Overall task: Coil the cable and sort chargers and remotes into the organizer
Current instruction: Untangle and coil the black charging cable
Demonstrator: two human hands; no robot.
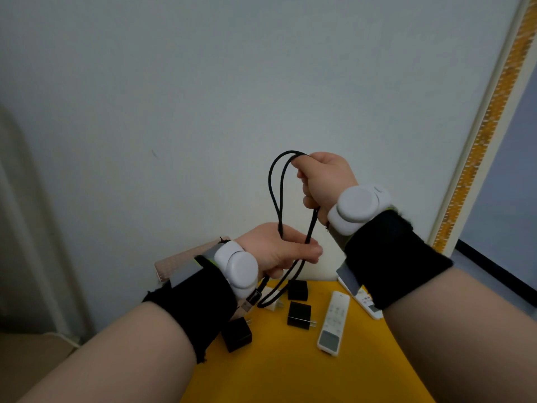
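A black cable [276,199] hangs in loops between both hands, held up above the yellow table [290,373]. My right hand [325,181] is closed on the top of the loops. Lower down, my left hand [279,251] pinches the strands, and the cable's USB plug [250,303] dangles under that wrist. On the table lie three black chargers [299,314] [297,290] [236,334], a white charger [273,303] partly behind the cable, and two white remotes [332,324] [369,303], the second partly hidden by my right wrist.
A beige box-like thing [174,263] sits at the table's back left, mostly hidden behind my left wrist. A pale wall rises right behind the table. An orange-edged frame [479,135] runs up the right side.
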